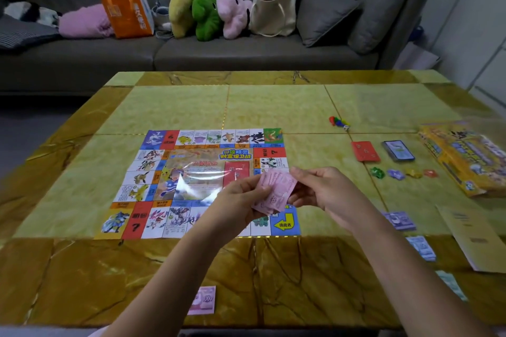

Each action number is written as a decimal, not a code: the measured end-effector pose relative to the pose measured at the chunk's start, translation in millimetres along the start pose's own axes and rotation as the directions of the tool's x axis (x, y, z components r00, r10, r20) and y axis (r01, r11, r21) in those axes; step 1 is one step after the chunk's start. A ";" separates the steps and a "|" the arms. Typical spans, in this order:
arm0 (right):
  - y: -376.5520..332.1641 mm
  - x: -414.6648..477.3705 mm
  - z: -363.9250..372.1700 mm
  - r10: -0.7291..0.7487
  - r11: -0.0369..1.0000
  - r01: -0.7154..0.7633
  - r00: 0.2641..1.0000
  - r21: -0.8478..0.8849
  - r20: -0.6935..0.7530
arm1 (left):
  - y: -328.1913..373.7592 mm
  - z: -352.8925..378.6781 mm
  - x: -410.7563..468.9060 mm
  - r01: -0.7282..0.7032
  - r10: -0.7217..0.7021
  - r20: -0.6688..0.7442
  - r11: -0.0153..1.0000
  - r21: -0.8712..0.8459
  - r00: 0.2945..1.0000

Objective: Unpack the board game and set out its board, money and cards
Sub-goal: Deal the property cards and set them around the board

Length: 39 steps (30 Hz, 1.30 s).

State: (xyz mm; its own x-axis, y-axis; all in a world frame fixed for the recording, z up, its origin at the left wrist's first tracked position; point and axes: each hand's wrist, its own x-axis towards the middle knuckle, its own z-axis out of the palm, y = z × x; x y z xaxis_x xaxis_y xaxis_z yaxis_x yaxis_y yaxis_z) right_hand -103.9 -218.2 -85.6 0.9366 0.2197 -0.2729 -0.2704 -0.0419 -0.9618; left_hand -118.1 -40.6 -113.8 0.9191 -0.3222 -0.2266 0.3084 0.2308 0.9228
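Above the near right corner of the board [191, 180], laid flat mid-worktop [273, 107], our left hand [238, 197] grips a fan of pink notes [278, 186] while our right hand [325, 189] pinches the top one, likely peeling it off for the pink pile [203, 299] by the near edge.

1. The rectangular stone-look tabletop [273, 107] has pale yellow-green marbled panels and an amber-brown, dark-veined border.
2. The flat paper game board [153, 180] has white squares, red, blue and orange blocks, and cartoon creatures.
3. The pink paper banknotes [276, 189] are at the board's 4 o'clock; a matching small pink note stack [202, 299] is at 6 o'clock.
4. At 3 o'clock are a red card deck [365, 151], a dark blue-backed card deck [398, 151] and a yellow printed cardboard box [465, 159].
5. At the red deck's 5 o'clock, four small plastic tokens [396, 174] are green, purple, yellow and red.
6. At 12 o'clock, a grey fabric sofa [246, 52] holds yellow, green and pink plush toys [206, 12].
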 end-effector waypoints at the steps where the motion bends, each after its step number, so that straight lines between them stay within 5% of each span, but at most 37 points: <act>1: 1.2 2.4 0.4 -0.005 1.000 0.005 1.000 -0.007 0.003 | -0.8 -0.7 1.8 -0.001 0.001 0.002 1.000 -0.003 1.000; 6: 3.5 15.1 1.2 -0.114 0.943 0.103 0.993 -0.317 -0.018 | 2.4 -12.5 8.0 0.014 -0.015 0.015 0.998 0.060 1.000; 9: 0.7 23.9 1.4 -0.182 0.782 0.256 0.966 -0.569 0.184 | 6.5 -19.5 4.3 0.076 -0.083 0.055 0.990 0.120 0.995; 14: -7.2 29.9 8.0 -0.220 0.567 0.464 0.881 -0.681 0.418 | 8.3 -23.3 2.8 0.157 -0.160 0.022 0.982 0.106 0.987; 20: -10.2 23.5 11.0 -0.270 0.516 0.511 0.859 -0.688 0.436 | 11.9 -18.8 -4.2 0.202 -0.211 0.120 0.976 0.084 0.970; 24: -12.1 19.3 7.4 -0.295 0.634 0.389 0.921 -0.669 0.256 | 9.6 -19.7 -2.8 0.183 -0.188 0.100 0.981 0.059 0.977; 29: -0.6 20.3 10.4 -0.266 0.904 0.232 0.963 -0.360 -0.045 | 3.2 -16.4 -0.3 0.054 -0.054 -0.036 0.998 0.012 0.998; 33: 9.0 19.0 17.8 -0.242 0.941 0.191 0.957 -0.279 -0.161 | -9.3 3.0 1.7 0.005 -0.024 -0.181 0.995 -0.103 0.983; 39: 17.4 20.6 18.1 -0.124 0.932 0.080 0.987 -0.355 -0.102 | -11.1 5.6 2.9 -0.007 -0.035 -0.252 0.987 -0.163 0.967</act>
State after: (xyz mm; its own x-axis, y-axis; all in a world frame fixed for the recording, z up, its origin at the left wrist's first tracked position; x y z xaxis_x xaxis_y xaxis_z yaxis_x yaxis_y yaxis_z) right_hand -93.3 -196.7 -107.6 0.9808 0.1222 -0.1521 -0.0978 -0.3672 -0.9250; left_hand -120.3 -49.2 -122.9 0.9400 -0.0883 -0.3296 0.3377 0.3794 0.8614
